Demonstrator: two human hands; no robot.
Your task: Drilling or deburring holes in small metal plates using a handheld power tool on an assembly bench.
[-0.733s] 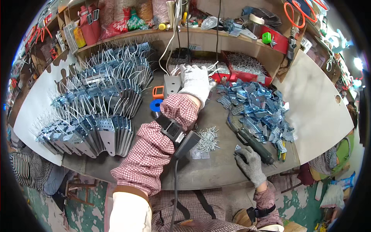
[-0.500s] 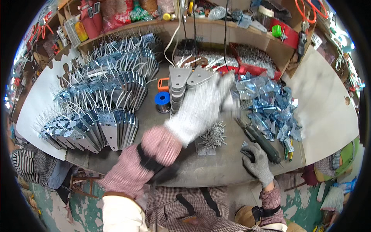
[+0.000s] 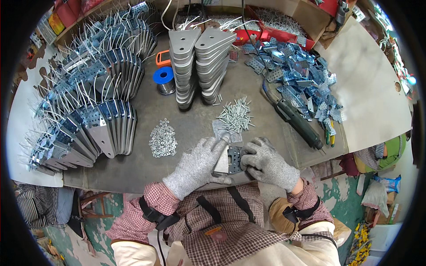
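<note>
At the table's front edge, my left hand [image 3: 199, 164] in a grey glove grips a flat grey metal plate [image 3: 221, 163] between thumb and fingers. My right hand [image 3: 268, 163], gloved too, has its fingers curled on a perforated metal bracket [image 3: 234, 160] that lies against the plate. The right fingertips are partly hidden. Just beyond the hands are a heap of screws [image 3: 236, 115] and small bracket pieces [image 3: 219, 128]. Left of them is a pile of nuts [image 3: 163, 139]. An electric screwdriver [image 3: 296, 120] lies to the right.
Two stacks of grey plates [image 3: 184, 66] stand at the middle back, beside a blue solder spool [image 3: 164, 80] and an orange-framed device [image 3: 163, 58]. Rows of assembled plates with white wires [image 3: 106, 119] fill the left. Loose brackets [image 3: 297, 71] are heaped right, near green-yellow pliers [image 3: 330, 133].
My left hand has come back from the plate stacks to the front edge, now with a plate. My right hand has moved left to meet it. The view has tilted downward, and the nuts are uncovered.
</note>
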